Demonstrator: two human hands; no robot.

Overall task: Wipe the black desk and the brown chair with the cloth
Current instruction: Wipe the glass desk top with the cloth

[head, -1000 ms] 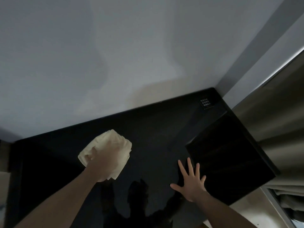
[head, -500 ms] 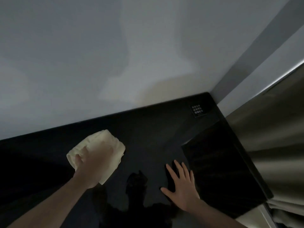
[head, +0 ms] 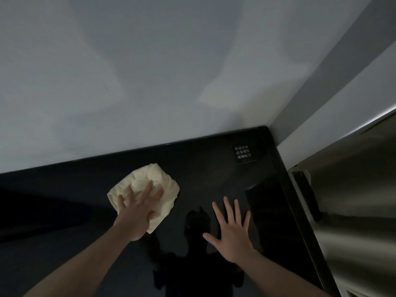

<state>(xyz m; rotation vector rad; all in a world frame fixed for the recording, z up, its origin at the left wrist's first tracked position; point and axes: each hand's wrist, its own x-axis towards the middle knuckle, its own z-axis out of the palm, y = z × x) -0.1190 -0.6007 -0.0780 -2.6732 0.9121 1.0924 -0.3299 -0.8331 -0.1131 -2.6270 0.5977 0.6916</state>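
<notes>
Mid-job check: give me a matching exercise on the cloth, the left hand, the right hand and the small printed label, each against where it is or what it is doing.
Things:
1. cloth
2. left hand
3. right hand
4. label

States:
A. lies flat on the bare black desk, fingers spread
B. sits in the desk's far right corner
C. presses on the cloth with straight fingers
D. lies crumpled on the desk under a hand

Pairs: 1-D, 2-C, 3-A, 4-B

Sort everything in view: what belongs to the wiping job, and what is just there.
Job:
cloth, pressed flat under the left hand
black desk
right hand, spread flat on the desk

Just there:
small label near the desk's far right corner
wall
curtain
</notes>
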